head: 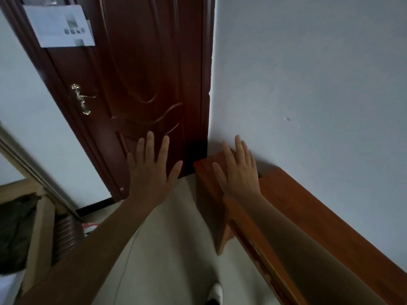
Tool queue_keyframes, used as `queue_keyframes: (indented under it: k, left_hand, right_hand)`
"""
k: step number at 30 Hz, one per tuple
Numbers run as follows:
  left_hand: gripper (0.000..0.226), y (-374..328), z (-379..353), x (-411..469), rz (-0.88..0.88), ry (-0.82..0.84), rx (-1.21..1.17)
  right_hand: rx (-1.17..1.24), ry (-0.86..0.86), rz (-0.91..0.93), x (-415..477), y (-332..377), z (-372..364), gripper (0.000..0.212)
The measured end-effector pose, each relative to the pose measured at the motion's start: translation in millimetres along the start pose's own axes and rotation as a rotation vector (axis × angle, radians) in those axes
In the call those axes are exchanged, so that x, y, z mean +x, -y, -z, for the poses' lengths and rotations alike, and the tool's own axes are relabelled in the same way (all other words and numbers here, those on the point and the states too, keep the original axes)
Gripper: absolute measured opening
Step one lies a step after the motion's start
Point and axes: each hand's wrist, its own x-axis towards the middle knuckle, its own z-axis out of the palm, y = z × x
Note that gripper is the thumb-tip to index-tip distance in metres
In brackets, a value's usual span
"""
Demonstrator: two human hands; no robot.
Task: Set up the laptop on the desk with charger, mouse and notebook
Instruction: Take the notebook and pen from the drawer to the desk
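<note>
A reddish-brown wooden desk (308,208) runs along the white wall on the right, its far end near the door. My left hand (152,172) is stretched out in front of me, fingers spread, palm down, holding nothing, in front of the door's lower panel. My right hand (239,172) hovers flat over the desk's far end, fingers apart, holding nothing. No laptop, charger, mouse or notebook shows in the head view.
A dark brown door (143,80) with a brass handle (81,99) and a white paper notice (61,25) stands ahead. A cardboard box (37,227) with dark contents sits on the left floor. Pale floor (167,249) lies between box and desk; a white shoe (217,290) shows below.
</note>
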Motion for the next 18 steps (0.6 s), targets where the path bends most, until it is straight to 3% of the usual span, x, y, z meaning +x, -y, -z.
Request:
queue_keyframes:
  k: [9, 18]
  left_hand:
    - [0.074, 32.8, -84.1, 169.0, -0.082, 0.085, 0.05]
    - [0.074, 67.7, -135.4, 342.5, -0.149, 0.072, 0.016]
  right_hand:
    - [0.072, 0.008, -0.15, 167.1, -32.3, -108.3, 0.067]
    - [0.037, -0.056, -0.177, 325.2, -34.4, -152.6, 0.067]
